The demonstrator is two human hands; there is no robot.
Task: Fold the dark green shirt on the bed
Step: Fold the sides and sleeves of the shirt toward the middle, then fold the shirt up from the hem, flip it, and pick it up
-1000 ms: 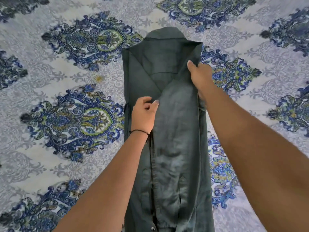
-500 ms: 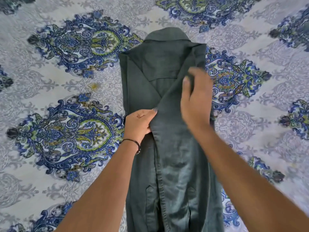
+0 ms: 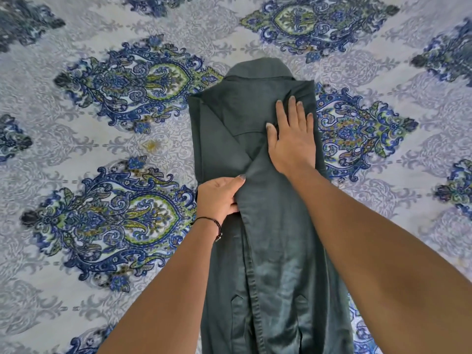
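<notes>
The dark green shirt (image 3: 270,264) lies lengthwise on the bed, both sides folded in to form a narrow strip, collar at the far end. My right hand (image 3: 292,139) lies flat with fingers spread on the folded-over right panel near the shoulder, holding nothing. At mid-chest, my left hand (image 3: 219,198) pinches the edge of that overlapping panel between thumb and fingers. A thin black band circles my left wrist. The shirt's lower end runs out of view at the bottom.
The bed is covered by a pale sheet (image 3: 102,154) printed with blue and green paisley medallions, spreading on every side of the shirt. Both my forearms cross the lower part of the view over the shirt.
My right hand let go of the shoulder edge and now lies flat, fingers spread, on the folded panel. My left hand stays on the panel's edge. The camera view shifted slightly.
</notes>
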